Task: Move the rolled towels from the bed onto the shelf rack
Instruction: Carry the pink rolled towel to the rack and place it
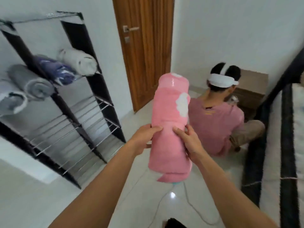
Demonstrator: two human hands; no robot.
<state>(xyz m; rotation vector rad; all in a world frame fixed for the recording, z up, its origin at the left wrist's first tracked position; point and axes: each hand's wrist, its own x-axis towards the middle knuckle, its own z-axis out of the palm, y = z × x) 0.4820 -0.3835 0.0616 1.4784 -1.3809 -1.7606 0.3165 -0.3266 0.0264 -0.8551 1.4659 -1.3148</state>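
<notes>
Both hands grasp a pink towel (170, 122) held upright in the air between the rack (69, 112) and the bed (279, 145): the left hand (144, 139) curls round its left side, the right hand (190, 142) round its right. Four rolled towels lie side by side on an upper rack tier: white (79, 63), purple (56, 69), grey (32, 84), pale blue (11, 101). Beyond, a person (218, 119) in a pink shirt sits on the floor (49, 203) by a wooden door (144, 46).
</notes>
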